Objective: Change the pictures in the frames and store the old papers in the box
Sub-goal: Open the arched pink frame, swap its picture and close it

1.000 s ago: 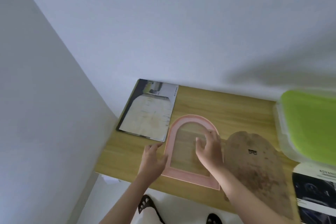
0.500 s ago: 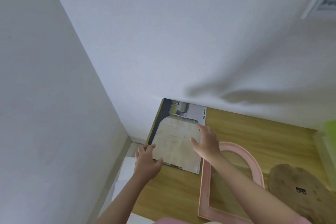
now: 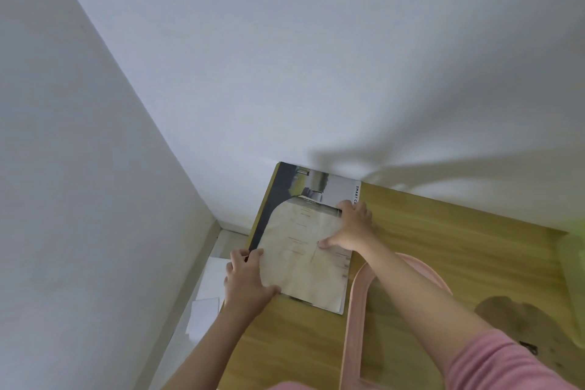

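A pale arch-shaped paper lies on top of a magazine at the table's far left corner. My left hand holds the near left corner of this stack, thumb on top and fingers at the left edge. At the paper's right edge my right hand has its fingers curled on that edge and its thumb pressed on the sheet. The empty pink arched frame lies flat just right of the stack, partly under my right forearm. The brown backing board lies further right.
The wooden table stands in a corner between two white walls. A blurred green-lidded box sits at the right edge of the view. White sheets lie on the floor left of the table.
Both hands left the pink frame and moved left to the magazine stack. My right hand now has its fingers curled on the arch paper's edge, and my left hand holds the stack's corner. The view turned left.
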The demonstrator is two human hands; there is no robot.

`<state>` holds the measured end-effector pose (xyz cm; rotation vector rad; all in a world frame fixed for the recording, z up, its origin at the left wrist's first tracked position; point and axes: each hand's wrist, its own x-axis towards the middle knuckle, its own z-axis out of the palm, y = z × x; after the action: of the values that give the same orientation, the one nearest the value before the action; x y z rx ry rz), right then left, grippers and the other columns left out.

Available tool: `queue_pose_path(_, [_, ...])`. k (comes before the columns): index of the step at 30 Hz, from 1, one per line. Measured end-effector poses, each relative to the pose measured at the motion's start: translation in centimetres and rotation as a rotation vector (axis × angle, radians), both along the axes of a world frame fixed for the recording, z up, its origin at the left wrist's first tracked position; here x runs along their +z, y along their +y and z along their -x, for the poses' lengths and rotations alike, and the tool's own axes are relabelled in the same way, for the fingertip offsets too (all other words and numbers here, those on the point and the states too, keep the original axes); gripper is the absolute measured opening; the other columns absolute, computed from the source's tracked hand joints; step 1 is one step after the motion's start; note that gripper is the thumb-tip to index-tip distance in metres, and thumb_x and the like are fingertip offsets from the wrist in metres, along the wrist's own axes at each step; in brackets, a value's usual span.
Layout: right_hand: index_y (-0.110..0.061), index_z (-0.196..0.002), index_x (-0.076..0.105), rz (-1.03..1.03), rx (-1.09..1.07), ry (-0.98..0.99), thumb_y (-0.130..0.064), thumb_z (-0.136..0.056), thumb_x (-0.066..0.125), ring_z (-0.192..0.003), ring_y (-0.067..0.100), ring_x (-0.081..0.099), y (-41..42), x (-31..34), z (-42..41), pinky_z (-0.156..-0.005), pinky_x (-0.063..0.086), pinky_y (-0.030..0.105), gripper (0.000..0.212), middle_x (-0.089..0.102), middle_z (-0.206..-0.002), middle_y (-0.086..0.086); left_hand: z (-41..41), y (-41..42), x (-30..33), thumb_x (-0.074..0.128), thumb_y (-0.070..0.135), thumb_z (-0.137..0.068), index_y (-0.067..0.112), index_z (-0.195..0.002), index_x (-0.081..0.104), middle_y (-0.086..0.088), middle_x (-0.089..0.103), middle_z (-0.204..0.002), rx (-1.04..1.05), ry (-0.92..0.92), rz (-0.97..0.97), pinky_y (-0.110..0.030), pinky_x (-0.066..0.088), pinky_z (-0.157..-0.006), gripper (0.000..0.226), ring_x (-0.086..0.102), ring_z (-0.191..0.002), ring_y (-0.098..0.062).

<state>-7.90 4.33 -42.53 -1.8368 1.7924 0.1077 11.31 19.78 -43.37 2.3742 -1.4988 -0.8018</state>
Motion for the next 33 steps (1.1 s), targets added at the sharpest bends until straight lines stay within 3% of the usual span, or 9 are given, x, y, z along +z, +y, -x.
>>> queue_pose_path(9, [-0.016,-0.128,0.035,-0.055,-0.089,-0.19,-0.033,-0.042,0.094,-0.102,0.02,0.043,0.1,0.0,-0.3,-0.084,0.042,0.027,0.106,0.028,-0.124,0.006,0.3,0.1,-0.1,0.078,0.039,-0.066,0.018,-0.128,0.044,0.005,0.038,-0.116,-0.019,0.02,0.035,-0.035,0.034,-0.102,0.074,0.045,-0.11,-0.014])
queue_pose_path(13, [-0.018,-0.135,0.033,-0.012,-0.05,-0.259,-0.026,-0.045,0.093,-0.113,0.023,0.046,0.7,0.0,-0.2,-0.083,0.043,0.031,0.108,0.041,-0.127,0.004,0.4,0.3,0.4,0.078,0.037,-0.068,0.014,-0.131,0.043,0.009,0.037,-0.112,-0.033,0.032,0.073,-0.032,0.035,-0.102,0.076,0.045,-0.104,-0.01])
queue_pose_path(16, [-0.019,-0.134,0.039,0.109,-0.124,-0.414,-0.009,-0.058,0.084,-0.111,0.02,0.05,1.3,0.4,0.0,-0.08,0.046,0.029,0.089,0.047,-0.127,0.004,0.2,0.6,1.4,0.076,0.035,-0.072,0.013,-0.131,0.047,0.011,0.037,-0.11,-0.024,0.093,0.132,-0.033,0.04,-0.101,0.069,0.045,-0.097,-0.006])
queue_pose_path(18, [-0.02,-0.132,0.044,0.202,-0.217,-0.553,0.0,-0.067,0.075,-0.109,0.016,0.05,1.7,1.4,0.2,-0.076,0.042,0.022,0.075,0.05,-0.126,0.004,0.1,0.8,2.4,0.074,0.031,-0.076,0.012,-0.127,0.052,0.011,0.042,-0.108,0.014,0.161,0.216,-0.03,0.047,-0.091,0.059,0.05,-0.091,-0.007])
queue_pose_path(22, [-0.02,-0.128,0.053,0.365,-0.277,-0.688,-0.005,-0.075,0.074,-0.107,0.012,0.05,3.1,4.3,1.2,-0.082,0.039,0.02,0.059,0.054,-0.109,-0.01,0.2,1.5,5.0,0.069,0.023,-0.082,0.013,-0.116,0.063,0.011,0.052,-0.099,0.086,0.254,0.4,-0.011,0.045,-0.064,0.036,0.054,-0.077,-0.006])
queue_pose_path(27, [-0.015,-0.122,0.059,0.499,-0.33,-0.738,-0.009,-0.076,0.075,-0.107,0.005,0.052,5.0,6.8,4.0,-0.092,0.038,0.017,0.049,0.059,-0.114,-0.01,1.8,2.8,6.9,0.069,0.014,-0.082,0.013,-0.107,0.067,0.011,0.056,-0.095,0.067,0.347,0.476,-0.006,0.044,-0.068,0.026,0.056,-0.077,-0.002])
queue_pose_path(33, [-0.012,-0.119,0.061,0.517,-0.37,-0.612,-0.011,-0.075,0.076,-0.109,0.015,0.055,8.7,5.7,10.1,-0.095,0.043,0.029,0.046,0.062,-0.115,0.0,6.4,5.2,6.4,0.074,0.015,-0.076,0.015,-0.111,0.064,0.013,0.058,-0.098,-0.074,0.397,0.39,-0.008,0.048,-0.07,0.036,0.06,-0.078,-0.003])
